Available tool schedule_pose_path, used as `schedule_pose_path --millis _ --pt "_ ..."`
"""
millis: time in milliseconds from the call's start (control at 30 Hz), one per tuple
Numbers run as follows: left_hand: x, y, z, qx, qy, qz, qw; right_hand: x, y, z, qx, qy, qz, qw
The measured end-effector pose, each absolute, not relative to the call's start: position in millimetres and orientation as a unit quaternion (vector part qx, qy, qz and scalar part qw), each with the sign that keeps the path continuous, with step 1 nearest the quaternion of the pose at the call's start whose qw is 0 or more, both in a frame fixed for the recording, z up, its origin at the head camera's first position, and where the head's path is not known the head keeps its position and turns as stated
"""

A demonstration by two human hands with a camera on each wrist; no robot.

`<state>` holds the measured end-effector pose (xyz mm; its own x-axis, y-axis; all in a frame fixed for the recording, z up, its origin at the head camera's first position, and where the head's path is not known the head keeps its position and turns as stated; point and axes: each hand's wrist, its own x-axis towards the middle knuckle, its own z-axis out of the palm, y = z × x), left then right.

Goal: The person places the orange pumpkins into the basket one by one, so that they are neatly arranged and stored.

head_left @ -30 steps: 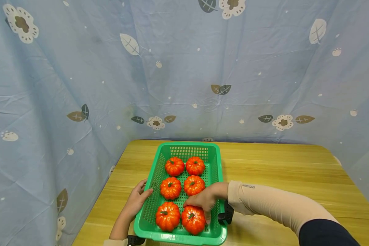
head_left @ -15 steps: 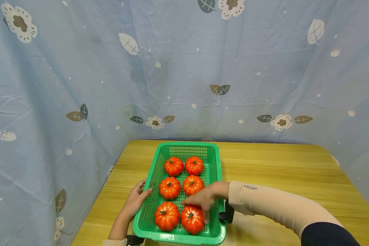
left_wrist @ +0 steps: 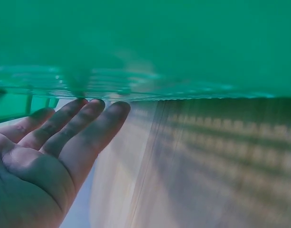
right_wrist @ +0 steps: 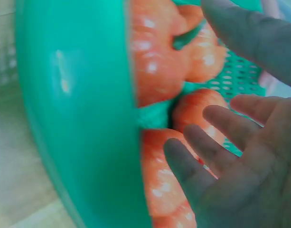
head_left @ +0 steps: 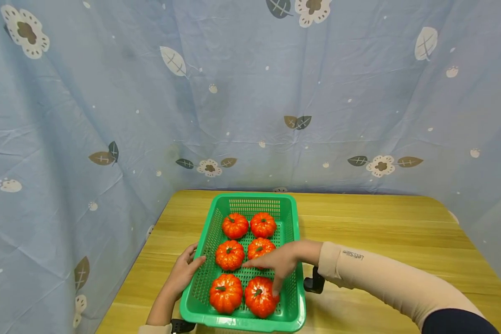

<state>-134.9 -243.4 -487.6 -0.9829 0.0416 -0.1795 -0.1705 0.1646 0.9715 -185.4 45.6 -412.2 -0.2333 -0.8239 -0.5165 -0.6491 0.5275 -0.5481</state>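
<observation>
Several small orange pumpkins with green stems sit in pairs in a green plastic basket [head_left: 296,222]. My left hand [head_left: 183,274] holds the basket's left side, its thumb over the rim and its straight fingers [left_wrist: 88,123] against the outer wall. Over the basket's right side is my right hand [head_left: 280,264], fingers spread and holding nothing. Its thumb is over the near right pumpkin [head_left: 261,299], and whether they touch I cannot tell. The fingers partly cover the middle right pumpkin [head_left: 260,247]. Beside the near right pumpkin lies the near left pumpkin [head_left: 226,293].
The basket stands on a wooden table [head_left: 371,227], left of its middle. A blue patterned curtain [head_left: 250,102] hangs behind and at the sides. Each wrist wears a black strap; the right forearm crosses the basket's right rim.
My right hand has lifted off the near right pumpkin, moving up and slightly away with its fingers opening out. The left hand and the basket have stayed in place.
</observation>
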Motion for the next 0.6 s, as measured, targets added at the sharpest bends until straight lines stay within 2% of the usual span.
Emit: schedule_pose_path --millis 200,400,600 --pt "-134.9 -243.7 -484.8 -0.04 0.763 0.639 0.095 -191.9 71.2 -392.4 -0.485 0.792 -0.165 0.332" --pt "-133.1 -254.0 -471.2 -0.025 0.802 0.592 0.077 -199.2 114.5 -376.8 -0.445 0.812 -0.284 0.248" --pt "-130.3 -268.2 -436.7 0.008 0.89 0.452 0.052 -202.1 157.7 -368.7 -0.39 0.852 -0.314 0.153"
